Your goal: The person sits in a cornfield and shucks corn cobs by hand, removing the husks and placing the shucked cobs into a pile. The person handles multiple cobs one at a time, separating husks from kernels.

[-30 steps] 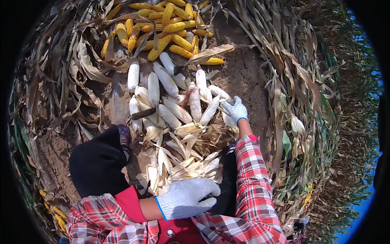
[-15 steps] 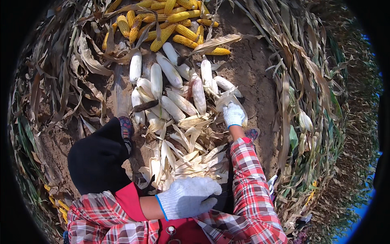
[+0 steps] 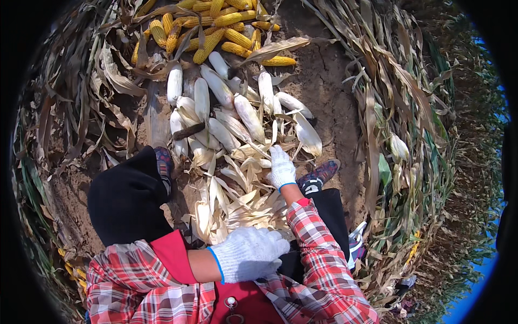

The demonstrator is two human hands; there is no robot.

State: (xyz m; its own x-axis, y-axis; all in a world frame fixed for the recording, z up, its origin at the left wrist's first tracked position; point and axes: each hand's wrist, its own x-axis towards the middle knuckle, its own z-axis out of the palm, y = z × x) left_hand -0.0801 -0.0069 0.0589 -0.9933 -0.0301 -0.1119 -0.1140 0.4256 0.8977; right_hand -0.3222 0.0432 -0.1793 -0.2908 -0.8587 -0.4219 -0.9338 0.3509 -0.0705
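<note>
My right hand (image 3: pixel 281 168), in a white knitted glove with a blue cuff, rests at the right edge of the loose pale husks (image 3: pixel 251 208). Its fingers stretch forward and touch the husks. I see no ear in its grasp. Close to my body, my left hand (image 3: pixel 251 255) wears the same glove. Its fingers are loosely bent, with nothing visible in them. Several ears of corn in pale husks (image 3: pixel 249 117) lie beyond the loose husks. One husked ear of corn (image 3: pixel 308 135) sits by itself just beyond my right hand, at the right.
Bare yellow corn cobs (image 3: pixel 237 38) are heaped at the far side. Dry corn stalks (image 3: pixel 372 108) line the right, with more dry leaves (image 3: pixel 81 97) at the left. My shoes (image 3: pixel 320 174) stand on brown soil (image 3: pixel 329 75) beside the husks.
My right hand has let go of the husked ear at the right and moved left and nearer, onto the loose husks. My left hand's thumb is closer to its fingers.
</note>
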